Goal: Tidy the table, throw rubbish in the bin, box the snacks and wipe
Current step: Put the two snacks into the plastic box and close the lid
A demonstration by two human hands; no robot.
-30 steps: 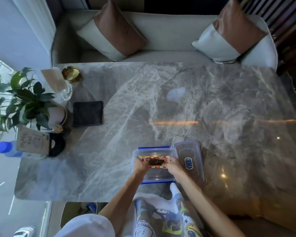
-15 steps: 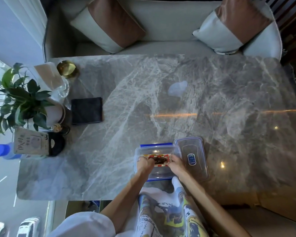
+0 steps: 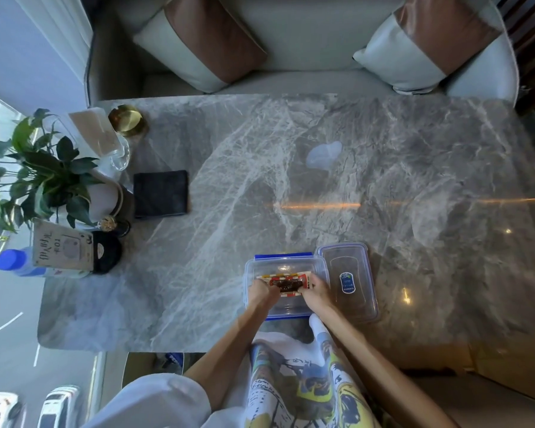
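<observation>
A clear plastic box (image 3: pixel 254 267) with blue clips sits at the near edge of the marble table (image 3: pixel 322 186). Inside it lies a red and white snack packet (image 3: pixel 286 282) with a dark window. My left hand (image 3: pixel 261 293) grips the packet's left end and my right hand (image 3: pixel 317 291) grips its right end, both reaching down into the box. The box's clear lid (image 3: pixel 348 279), with a blue sticker, lies flat just right of the box. A crumpled pale tissue (image 3: pixel 323 156) lies alone mid-table, farther back.
A dark folded cloth (image 3: pixel 160 194) lies at the left. Behind it stand a potted plant (image 3: pixel 40 174), a gold dish (image 3: pixel 127 120), a glass (image 3: pixel 118 152), a card sign (image 3: pixel 62 250) and a blue-capped bottle (image 3: pixel 13 262). A sofa with cushions (image 3: pixel 213 38) lines the far side.
Both hands have lowered the snack packet a little deeper into the box. The camera has tilted slightly; the box and lid have stayed in place.
</observation>
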